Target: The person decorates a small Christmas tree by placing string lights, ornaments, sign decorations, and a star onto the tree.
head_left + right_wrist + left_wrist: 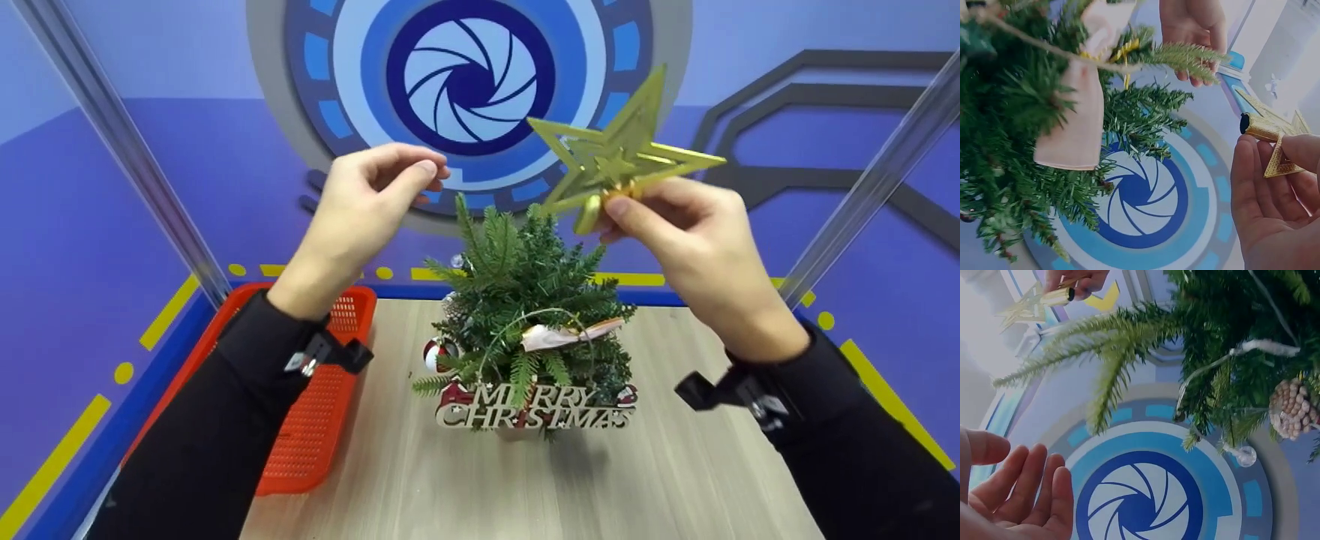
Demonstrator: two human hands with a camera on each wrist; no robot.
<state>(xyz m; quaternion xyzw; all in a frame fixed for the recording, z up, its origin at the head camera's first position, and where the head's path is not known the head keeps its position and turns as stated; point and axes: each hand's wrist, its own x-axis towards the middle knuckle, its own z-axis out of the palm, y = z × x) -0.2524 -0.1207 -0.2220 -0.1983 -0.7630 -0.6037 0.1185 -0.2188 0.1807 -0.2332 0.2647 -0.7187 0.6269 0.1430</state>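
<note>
My right hand point(694, 232) pinches a gold star tree topper point(616, 161) near its base, above and right of the tree's top. In the right wrist view the topper's short gold tube point(1261, 128) shows a dark opening at its end. My left hand point(367, 199) is raised to the left of the treetop, its fingers loosely bent with nothing in them. Between and below the hands stands a small green Christmas tree point(525, 277). On it hang a pale ribbon bow point(551, 337), a "Merry Christmas" sign point(536, 409), a red-and-white ball point(439, 355) and a pinecone point(1293, 409).
A red perforated basket point(311, 435) lies on the wooden table point(675, 465) at the left, partly behind my left forearm. Blue printed panels point(187, 150) enclose the table, with metal posts point(877, 172) at the corners.
</note>
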